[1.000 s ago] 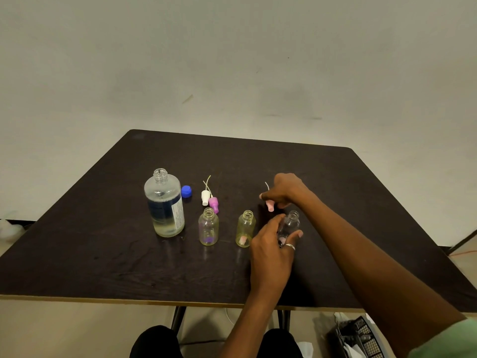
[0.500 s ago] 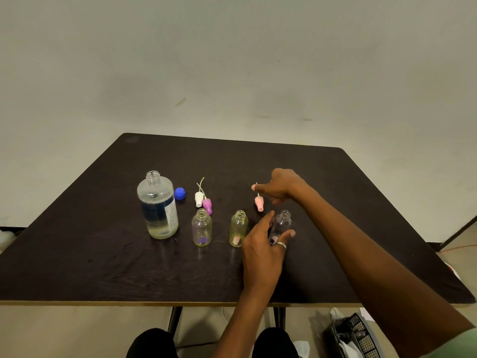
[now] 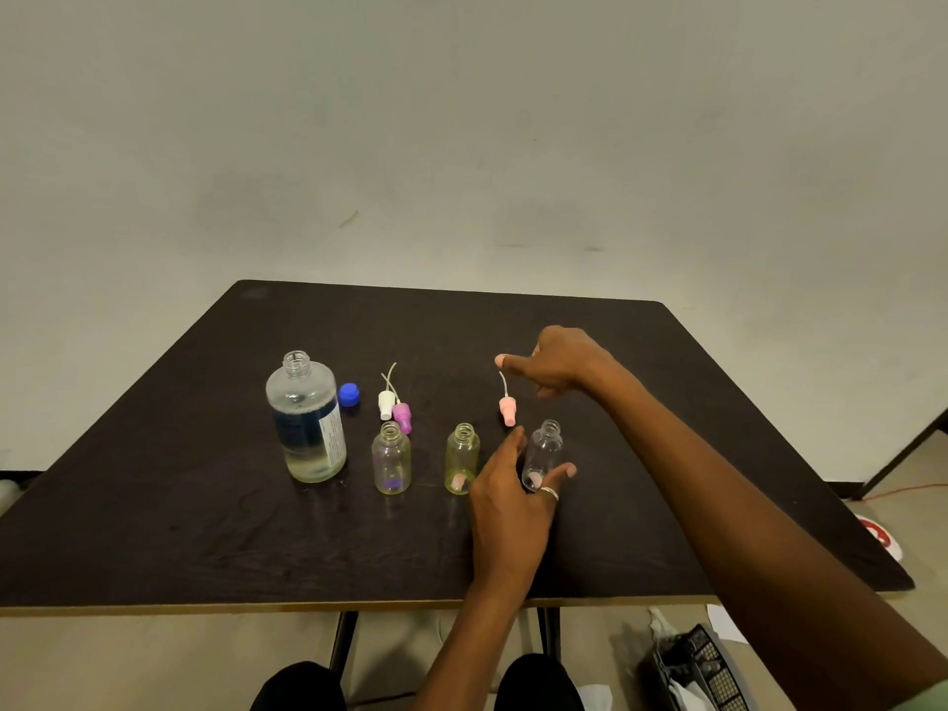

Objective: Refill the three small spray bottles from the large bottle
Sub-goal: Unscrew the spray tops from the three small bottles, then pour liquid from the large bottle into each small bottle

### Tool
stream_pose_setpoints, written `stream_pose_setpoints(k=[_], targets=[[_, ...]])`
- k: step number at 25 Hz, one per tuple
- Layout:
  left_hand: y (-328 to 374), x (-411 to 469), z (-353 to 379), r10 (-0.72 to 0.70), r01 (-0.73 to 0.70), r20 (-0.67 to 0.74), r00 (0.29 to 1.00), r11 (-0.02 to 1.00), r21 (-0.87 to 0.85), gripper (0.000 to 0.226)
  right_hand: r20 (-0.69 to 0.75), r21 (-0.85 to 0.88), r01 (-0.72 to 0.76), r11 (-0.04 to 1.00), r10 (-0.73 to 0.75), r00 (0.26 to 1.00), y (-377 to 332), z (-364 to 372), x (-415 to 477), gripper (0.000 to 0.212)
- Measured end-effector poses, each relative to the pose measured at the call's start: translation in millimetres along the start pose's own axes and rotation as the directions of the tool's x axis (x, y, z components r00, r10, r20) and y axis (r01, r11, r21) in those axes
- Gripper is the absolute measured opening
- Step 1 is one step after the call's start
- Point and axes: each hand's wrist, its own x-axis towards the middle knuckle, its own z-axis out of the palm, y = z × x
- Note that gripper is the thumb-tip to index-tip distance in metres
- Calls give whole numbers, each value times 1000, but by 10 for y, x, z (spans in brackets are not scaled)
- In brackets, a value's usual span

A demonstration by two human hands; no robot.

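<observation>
Lifted off the pink spray head (image 3: pixel 507 410), the right grip (image 3: pixel 561 364) hangs loose and empty beyond it. Fingers of the left grip (image 3: pixel 513 497) flank the clear small bottle (image 3: pixel 545 449); contact unclear. Uncapping looks done; next, lift the large bottle (image 3: pixel 308 423), well left.

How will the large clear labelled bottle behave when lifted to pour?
The large clear labelled bottle looks mostly full, so it is probably heavy for its size. Its neck is uncapped, so a quick tilt may spill. Its smooth walls could slip.
</observation>
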Motion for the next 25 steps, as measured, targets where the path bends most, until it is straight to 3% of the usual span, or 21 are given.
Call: stream_pose_setpoints(k=[6,13,19,25], targets=[[-1,-285,-277,-3,8,-45,999,992,122,69,-48,-29,76,997,-77,996,-153,-206,-235,62],[105,-430,-857,16,-3,-106,994,992,127,41,-48,22,286,958,-285,957,-593,-210,-708,64],[-26,-454,-1403,3,33,-242,970,989,145,34,-114,191,433,881,-418,901,-1258,199,-1012,37],[-178,-290,-1869,4,102,-418,908,967,232,24,-162,332,349,876,-311,937,-1827,796,-961,79]])
